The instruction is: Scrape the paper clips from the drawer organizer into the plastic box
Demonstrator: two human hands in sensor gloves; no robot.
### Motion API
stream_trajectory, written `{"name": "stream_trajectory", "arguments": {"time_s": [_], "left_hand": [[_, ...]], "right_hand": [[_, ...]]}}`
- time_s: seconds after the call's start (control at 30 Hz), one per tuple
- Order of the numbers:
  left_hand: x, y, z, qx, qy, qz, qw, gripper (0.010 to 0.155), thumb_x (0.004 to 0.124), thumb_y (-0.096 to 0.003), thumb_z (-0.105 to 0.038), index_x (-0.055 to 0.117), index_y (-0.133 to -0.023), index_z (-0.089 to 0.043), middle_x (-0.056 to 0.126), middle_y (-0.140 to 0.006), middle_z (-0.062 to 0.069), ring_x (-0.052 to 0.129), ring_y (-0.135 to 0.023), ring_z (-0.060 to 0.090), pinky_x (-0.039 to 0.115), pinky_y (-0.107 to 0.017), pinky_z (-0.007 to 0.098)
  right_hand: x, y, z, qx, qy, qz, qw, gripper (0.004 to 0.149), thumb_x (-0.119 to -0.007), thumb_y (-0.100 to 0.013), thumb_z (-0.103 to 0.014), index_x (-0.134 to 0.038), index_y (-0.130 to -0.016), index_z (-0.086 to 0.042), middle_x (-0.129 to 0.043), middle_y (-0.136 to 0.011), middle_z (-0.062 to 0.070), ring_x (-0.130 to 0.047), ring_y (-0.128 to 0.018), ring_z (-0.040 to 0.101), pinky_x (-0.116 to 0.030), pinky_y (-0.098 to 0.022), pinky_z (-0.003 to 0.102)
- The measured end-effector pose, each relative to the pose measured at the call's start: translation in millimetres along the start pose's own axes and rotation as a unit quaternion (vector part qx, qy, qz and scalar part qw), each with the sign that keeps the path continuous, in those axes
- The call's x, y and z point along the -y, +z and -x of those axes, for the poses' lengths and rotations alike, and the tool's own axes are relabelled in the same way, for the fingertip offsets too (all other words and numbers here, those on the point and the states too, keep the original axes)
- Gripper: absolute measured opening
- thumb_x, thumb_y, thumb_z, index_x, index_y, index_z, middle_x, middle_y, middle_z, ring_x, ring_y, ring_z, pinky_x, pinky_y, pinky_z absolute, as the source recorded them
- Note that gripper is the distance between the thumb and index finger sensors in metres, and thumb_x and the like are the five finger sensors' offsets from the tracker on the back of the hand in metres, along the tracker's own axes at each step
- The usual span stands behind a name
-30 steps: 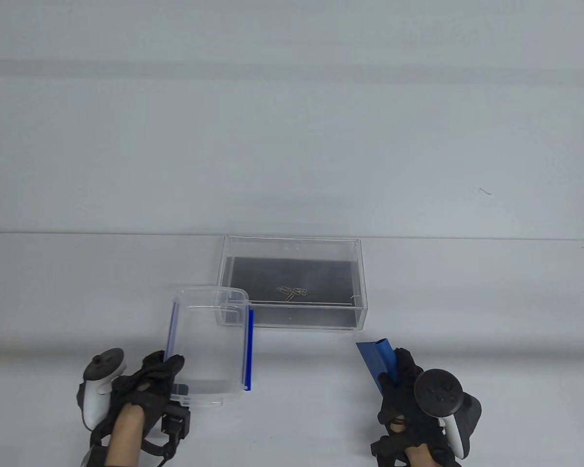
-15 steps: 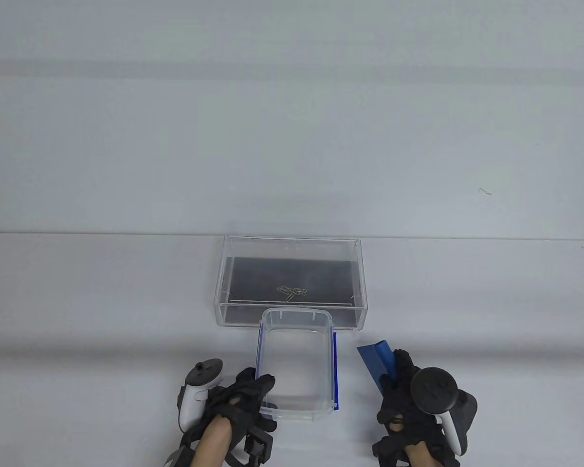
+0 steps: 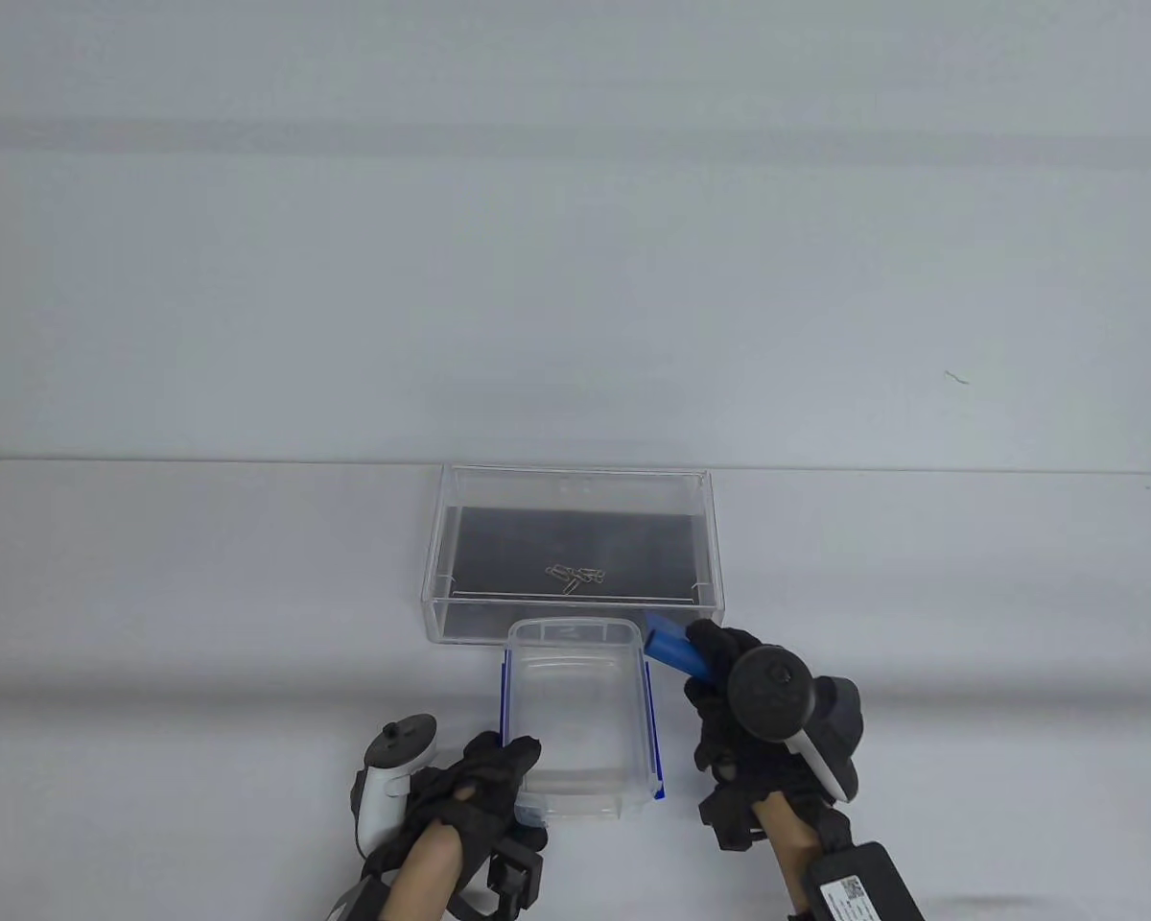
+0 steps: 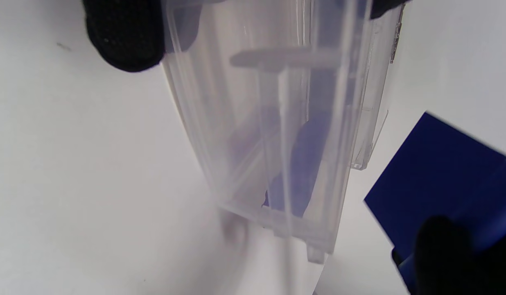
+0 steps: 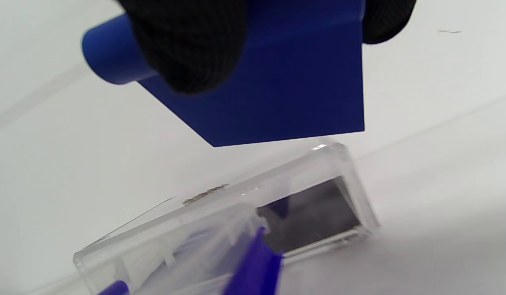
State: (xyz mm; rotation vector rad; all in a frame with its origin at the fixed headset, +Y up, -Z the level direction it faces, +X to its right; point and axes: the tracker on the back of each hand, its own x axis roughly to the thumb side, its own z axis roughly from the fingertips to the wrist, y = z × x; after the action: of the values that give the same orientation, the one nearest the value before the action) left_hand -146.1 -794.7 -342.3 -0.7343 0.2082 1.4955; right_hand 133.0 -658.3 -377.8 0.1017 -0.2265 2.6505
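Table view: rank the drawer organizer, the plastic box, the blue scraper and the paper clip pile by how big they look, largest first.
1. Drawer organizer
2. Plastic box, though it lies nearer the camera
3. Blue scraper, partly hidden by the right hand, so its rank is less sure
4. Paper clip pile

I see the clear plastic box with blue clips point(image 3: 575, 710) pushed right up to the front wall of the clear drawer organizer with the dark floor point(image 3: 575, 552). That blocks the front. From above, the organizer is open. Bare white table point(image 3: 201, 576) lies on both sides.
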Motion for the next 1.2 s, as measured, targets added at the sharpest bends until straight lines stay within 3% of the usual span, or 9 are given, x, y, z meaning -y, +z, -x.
{"name": "stream_trajectory", "arguments": {"time_s": [0.27, 0.57, 0.97, 1.1, 1.2], "left_hand": [[-13.7, 0.1, 4.5, 0.003, 0.030, 0.007, 1.000, 0.089, 0.059, -0.0506, -0.059, 0.006, -0.101, -0.008, 0.028, -0.103, 0.023, 0.065, -0.086, 0.047, 0.078, -0.055, 0.047], [-13.1, -0.1, 5.4, 0.003, 0.052, 0.016, 0.999, 0.089, 0.058, -0.0503, -0.060, 0.006, -0.101, -0.009, 0.027, -0.102, 0.022, 0.063, -0.087, 0.047, 0.078, -0.055, 0.048], [-13.2, -0.2, 5.4, 0.008, 0.054, 0.011, 0.998, 0.090, 0.059, -0.0502, -0.060, 0.005, -0.101, -0.009, 0.025, -0.102, 0.023, 0.060, -0.088, 0.047, 0.077, -0.056, 0.048], [-13.4, -0.8, 5.8, 0.009, 0.053, 0.010, 0.999, 0.090, 0.059, -0.0503, -0.060, 0.005, -0.101, -0.009, 0.025, -0.102, 0.023, 0.059, -0.089, 0.047, 0.077, -0.056, 0.048], [-13.6, -1.0, 6.5, 0.013, 0.052, 0.007, 0.999, 0.090, 0.059, -0.0501, -0.060, 0.005, -0.101, -0.009, 0.025, -0.102, 0.023, 0.060, -0.089, 0.047, 0.077, -0.056, 0.048]], "right_hand": [[-18.1, -67.1, -44.6, 0.016, 0.068, -0.055, 0.996, 0.062, -0.081, -0.041, -0.028, -0.050, -0.093, -0.037, -0.062, -0.100, -0.003, -0.063, -0.090, 0.029, -0.049, -0.072, 0.054], [-41.1, -116.7, -75.4, 0.011, 0.092, -0.087, 0.992, 0.061, -0.085, -0.040, -0.028, -0.054, -0.091, -0.042, -0.065, -0.100, -0.003, -0.063, -0.091, 0.027, -0.050, -0.073, 0.053], [-56.7, -125.6, -67.2, 0.023, 0.130, -0.124, 0.983, 0.061, -0.083, -0.039, -0.033, -0.054, -0.092, -0.045, -0.068, -0.097, -0.012, -0.069, -0.087, 0.023, -0.054, -0.072, 0.050], [-51.3, -116.6, -69.4, 0.057, 0.133, -0.142, 0.979, 0.061, -0.081, -0.039, -0.034, -0.053, -0.092, -0.045, -0.069, -0.096, -0.012, -0.071, -0.085, 0.023, -0.055, -0.072, 0.050], [-39.2, -106.9, -75.2, 0.096, 0.123, -0.187, 0.970, 0.062, -0.081, -0.038, -0.035, -0.053, -0.093, -0.044, -0.071, -0.095, -0.011, -0.072, -0.084, 0.023, -0.056, -0.071, 0.050]]}}
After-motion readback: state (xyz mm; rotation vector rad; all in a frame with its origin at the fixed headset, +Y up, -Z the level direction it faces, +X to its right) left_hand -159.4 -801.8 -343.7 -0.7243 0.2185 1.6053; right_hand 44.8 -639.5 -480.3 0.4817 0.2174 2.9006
